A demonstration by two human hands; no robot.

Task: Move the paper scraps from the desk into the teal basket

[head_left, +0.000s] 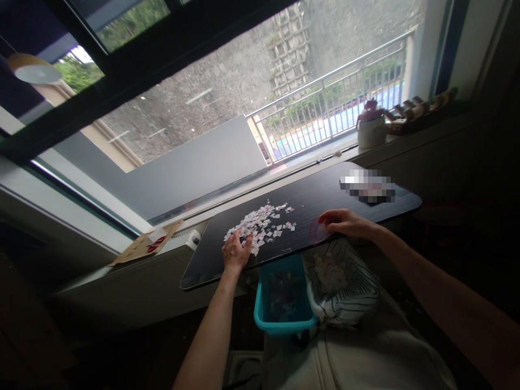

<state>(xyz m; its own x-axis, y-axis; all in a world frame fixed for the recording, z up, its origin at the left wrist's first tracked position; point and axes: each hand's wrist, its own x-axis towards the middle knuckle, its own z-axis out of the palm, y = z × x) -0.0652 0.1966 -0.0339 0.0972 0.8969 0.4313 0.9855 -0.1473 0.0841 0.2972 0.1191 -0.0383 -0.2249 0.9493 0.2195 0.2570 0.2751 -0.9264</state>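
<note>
A loose pile of small white paper pieces (260,219), some with pinkish marks, lies on the dark table (311,192). My left hand (236,250) rests at the near-left edge of the pile, fingers spread and touching the pieces. Over the table's near edge, my right hand (343,223) has its fingers curled at the rim of a pink, round, see-through lid-like piece (317,234). Below the edge sits a turquoise bin (286,326) with similar pieces inside. Beside it, a striped cloth or bag (353,292) holds more pale pieces (331,271).
A blurred-out object (368,187) lies at the table's far right. On the window sill stand a white jug with a pink top (370,130) and a row of small items (418,111). A brown paper sheet (142,245) with red items lies left, near a radiator (179,242).
</note>
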